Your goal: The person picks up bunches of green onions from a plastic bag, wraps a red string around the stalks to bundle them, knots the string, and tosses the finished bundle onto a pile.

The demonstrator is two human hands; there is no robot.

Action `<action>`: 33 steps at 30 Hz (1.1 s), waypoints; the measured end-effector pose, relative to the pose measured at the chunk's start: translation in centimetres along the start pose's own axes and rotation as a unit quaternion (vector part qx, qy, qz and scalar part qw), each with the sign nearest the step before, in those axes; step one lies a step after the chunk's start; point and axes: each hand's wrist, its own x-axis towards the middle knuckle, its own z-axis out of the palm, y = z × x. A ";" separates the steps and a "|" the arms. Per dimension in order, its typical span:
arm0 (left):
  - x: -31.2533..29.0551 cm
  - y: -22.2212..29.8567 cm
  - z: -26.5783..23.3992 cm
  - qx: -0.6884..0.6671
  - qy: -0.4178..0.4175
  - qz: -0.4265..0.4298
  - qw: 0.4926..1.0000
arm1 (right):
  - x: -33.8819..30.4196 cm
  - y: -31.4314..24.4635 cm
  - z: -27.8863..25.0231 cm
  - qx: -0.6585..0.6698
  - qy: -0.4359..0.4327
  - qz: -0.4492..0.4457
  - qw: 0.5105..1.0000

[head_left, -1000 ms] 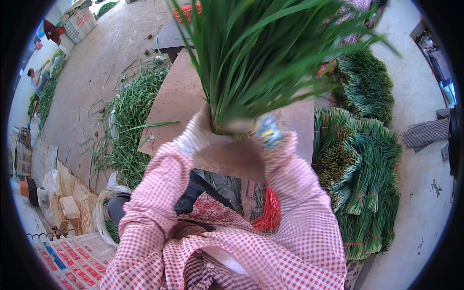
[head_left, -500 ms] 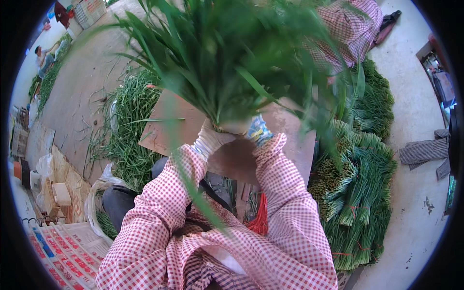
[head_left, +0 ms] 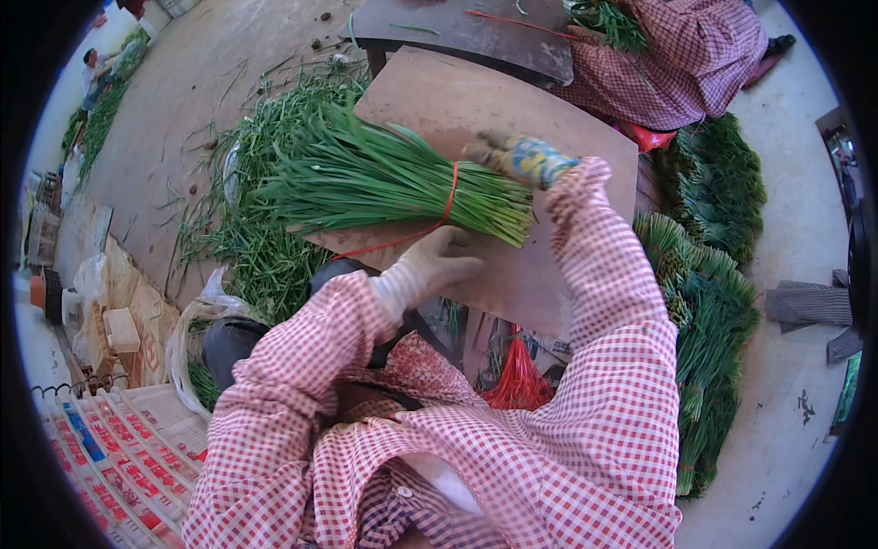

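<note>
A thick bundle of garlic chives (head_left: 393, 183) lies across the brown board (head_left: 439, 82), leaf tips to the left and cut pale ends to the right. A red tie (head_left: 454, 188) goes round its stem part, and a loose tail of it trails to the lower left. My left hand (head_left: 434, 267), in a whitish glove, is just below the bundle beside that tail, thumb and fingers apart. Above the stem ends is my right hand (head_left: 521, 157), gloved with a blue-yellow patterned cuff. Its fingers are stretched out and slightly blurred, with nothing seen in them.
Loose green leaves (head_left: 247, 229) are heaped left of the board. Stacked bundles of chives (head_left: 718, 320) lie at the right. Red ties (head_left: 519, 375) hang below the board's near edge. A co-worker in a checked smock (head_left: 677, 55) sits at a dark table (head_left: 457, 32) at the far side.
The bundle, held upright in both hands before, now lies flat on the board with a red tie round it. Both hands have let go and moved apart, the right one farther away.
</note>
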 end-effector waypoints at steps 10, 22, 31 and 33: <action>3.3 5.5 -4.1 0.590 0.170 0.424 0.665 | -6.3 -0.8 5.8 -0.313 0.111 -0.001 0.943; 6.6 3.1 -5.0 0.681 0.254 0.195 0.659 | 2.9 1.9 -1.8 -0.152 -0.180 -0.071 0.969; 5.5 2.7 -5.7 0.656 0.209 0.274 0.671 | 1.6 2.5 -0.8 -0.033 -0.198 -0.061 0.978; 5.6 3.2 -5.4 0.656 0.200 0.277 0.673 | 1.9 3.2 -0.8 -0.019 -0.205 -0.054 0.977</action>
